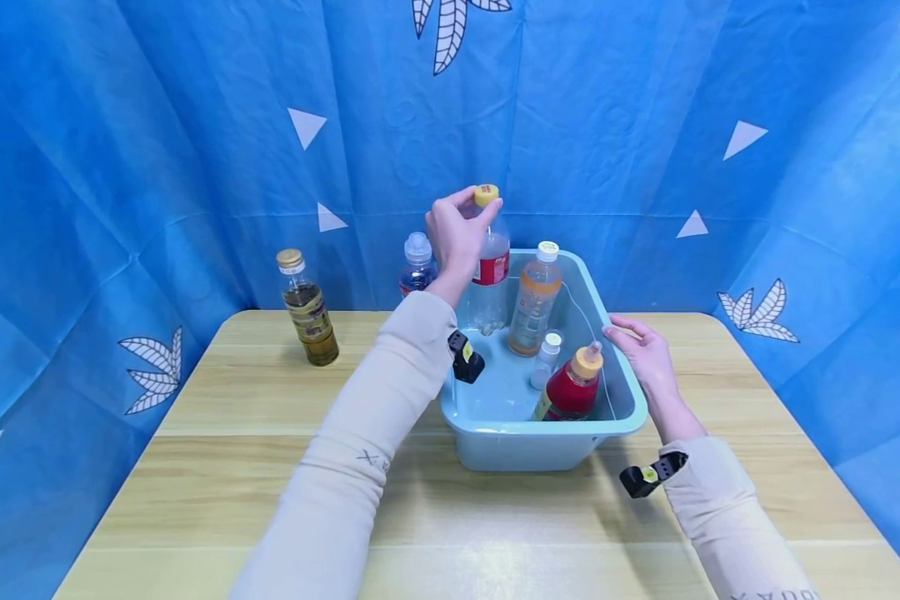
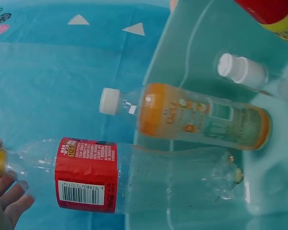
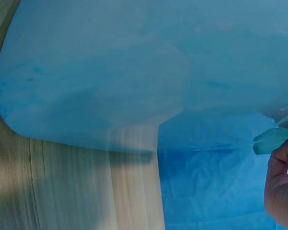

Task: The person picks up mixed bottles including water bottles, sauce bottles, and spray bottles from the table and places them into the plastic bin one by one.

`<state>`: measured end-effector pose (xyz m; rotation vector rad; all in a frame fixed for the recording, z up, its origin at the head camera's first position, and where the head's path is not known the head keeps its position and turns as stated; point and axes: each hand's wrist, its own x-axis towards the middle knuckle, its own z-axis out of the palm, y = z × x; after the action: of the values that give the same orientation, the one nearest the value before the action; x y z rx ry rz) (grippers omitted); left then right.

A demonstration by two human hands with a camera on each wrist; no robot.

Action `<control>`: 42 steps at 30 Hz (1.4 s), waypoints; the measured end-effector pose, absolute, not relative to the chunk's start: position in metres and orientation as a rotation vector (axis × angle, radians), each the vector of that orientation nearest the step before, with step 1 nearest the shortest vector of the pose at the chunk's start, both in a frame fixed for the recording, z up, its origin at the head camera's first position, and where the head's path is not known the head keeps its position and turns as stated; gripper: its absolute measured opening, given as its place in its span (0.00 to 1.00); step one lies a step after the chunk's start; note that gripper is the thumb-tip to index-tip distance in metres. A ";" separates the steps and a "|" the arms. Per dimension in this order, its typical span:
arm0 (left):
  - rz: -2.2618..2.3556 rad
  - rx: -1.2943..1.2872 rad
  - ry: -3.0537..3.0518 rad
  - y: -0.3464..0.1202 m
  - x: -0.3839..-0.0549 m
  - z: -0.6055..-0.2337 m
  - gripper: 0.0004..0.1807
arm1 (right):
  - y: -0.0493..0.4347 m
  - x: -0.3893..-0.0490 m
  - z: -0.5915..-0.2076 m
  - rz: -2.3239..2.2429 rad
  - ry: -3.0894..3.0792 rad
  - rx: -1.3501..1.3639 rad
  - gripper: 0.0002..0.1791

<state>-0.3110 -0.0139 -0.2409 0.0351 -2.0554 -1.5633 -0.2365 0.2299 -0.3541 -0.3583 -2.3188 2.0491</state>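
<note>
On a wooden counter (image 1: 270, 467), the left hand (image 1: 453, 237) grips the yellow-capped neck of a clear bottle (image 1: 487, 267) standing in a light blue tub (image 1: 495, 433), while the right hand (image 1: 645, 354), fingers relaxed, rests against the tub's right rim.

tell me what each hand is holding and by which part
Left hand grips the clear plastic bottle with red label by its yellow cap. Right hand rests on the light blue plastic bin's right rim.
</note>
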 end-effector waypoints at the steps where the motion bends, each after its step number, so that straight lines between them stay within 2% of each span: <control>1: -1.563 0.041 -2.053 -0.014 -0.312 -0.244 0.19 | 0.230 -0.237 -0.354 2.047 -2.319 -0.352 0.28; 24: -1.583 0.131 -2.073 -0.003 -0.329 -0.291 0.18 | 0.229 -0.237 -0.354 2.113 -2.253 -0.320 0.25; 42: -1.566 0.167 -2.099 -0.001 -0.333 -0.305 0.18 | 0.228 -0.235 -0.353 2.078 -2.285 -0.339 0.24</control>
<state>-0.3325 -0.0014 -0.3054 0.1671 -2.0988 -1.5660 -0.2355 0.2276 -0.3531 -0.3385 -2.2849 2.0779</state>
